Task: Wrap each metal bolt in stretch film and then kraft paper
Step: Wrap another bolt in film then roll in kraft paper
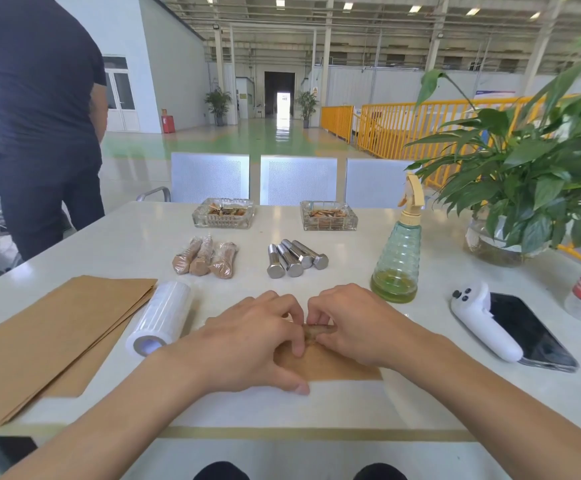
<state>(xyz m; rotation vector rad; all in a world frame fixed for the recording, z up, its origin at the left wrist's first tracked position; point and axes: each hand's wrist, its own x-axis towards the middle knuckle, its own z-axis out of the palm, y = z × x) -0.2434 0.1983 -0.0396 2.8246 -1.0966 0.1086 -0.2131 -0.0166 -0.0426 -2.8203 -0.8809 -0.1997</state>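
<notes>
Both forearms reach in from the lower corners of the frame and meet just below its centre, palms down over the pale bench (316,407). The left hand (251,341) lies with its fingers curled and its thumb stretched toward the bottom of the frame, the thumb tip pressing on the near edge of a kraft paper sheet (330,365). The right hand (358,327) faces it with knuckles raised and fingertips bent inward. Each grip is closed in a pinch on a small brown wrapped bundle (313,330) that shows only in the narrow gap between the two sets of fingertips; whether a bolt is inside cannot be told. The bundle sits at the far edge of the sheet, directly under the fingertips. Above the hands, mid-frame, four bare metal bolts (296,258) lie side by side, and to their left three wrapped bolts (206,258) lie together. A roll of stretch film (160,317) lies just left of the left hand, with a stack of kraft paper (50,337) at the left of the frame.
</notes>
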